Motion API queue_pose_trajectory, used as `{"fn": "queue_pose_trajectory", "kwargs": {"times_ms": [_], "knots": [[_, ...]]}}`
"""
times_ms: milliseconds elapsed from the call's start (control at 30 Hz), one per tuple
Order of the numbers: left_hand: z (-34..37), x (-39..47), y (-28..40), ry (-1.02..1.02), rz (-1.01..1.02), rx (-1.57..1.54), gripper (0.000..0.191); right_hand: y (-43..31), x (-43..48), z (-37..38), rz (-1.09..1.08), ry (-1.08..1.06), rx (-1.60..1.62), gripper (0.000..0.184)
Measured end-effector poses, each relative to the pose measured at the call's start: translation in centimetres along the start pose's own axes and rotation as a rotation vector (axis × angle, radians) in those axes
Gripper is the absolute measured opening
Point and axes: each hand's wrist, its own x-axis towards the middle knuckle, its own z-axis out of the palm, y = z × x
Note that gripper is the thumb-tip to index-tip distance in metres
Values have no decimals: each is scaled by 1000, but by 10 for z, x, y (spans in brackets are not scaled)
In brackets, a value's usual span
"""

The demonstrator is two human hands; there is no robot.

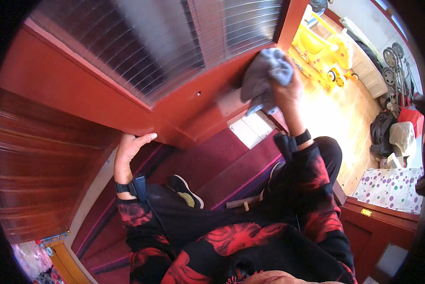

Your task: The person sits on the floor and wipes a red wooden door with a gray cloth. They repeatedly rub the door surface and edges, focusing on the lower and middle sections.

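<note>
A grey-blue cloth [267, 72] is bunched in my right hand [290, 90], held against the red wooden door [184, 103] near the lower corner of its ribbed glass pane [145, 46]. Part of the cloth hangs below my fingers. My left hand [132, 145] grips the door's edge, with the thumb on the near face and the other fingers hidden behind it. A small hole shows in the door's lower rail. Each wrist wears a black strap with a small box on it.
Maroon carpet [212, 167] with striped bands lies under my feet, beside white tiles [253, 129]. A panelled brown door [38, 163] stands at left. On the wooden floor at right are yellow ride-on toys [322, 49], a folded stroller [393, 67] and bags [383, 133].
</note>
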Motion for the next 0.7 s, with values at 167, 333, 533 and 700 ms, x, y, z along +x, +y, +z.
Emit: {"fn": "queue_pose_trajectory", "kwargs": {"times_ms": [167,333,533,700], "knots": [[3,-4,5,5,-13,0,56,17,53,-46,-139,126,45,62],[5,-7,10,22,13,38,53,32,63,-27,-203,-31,2,64],[6,-5,9,46,18,33,50,76,2,6,-74,-486,-91,59],[4,-1,6,11,-5,11,43,88,0,13,50,-394,329,61]]}}
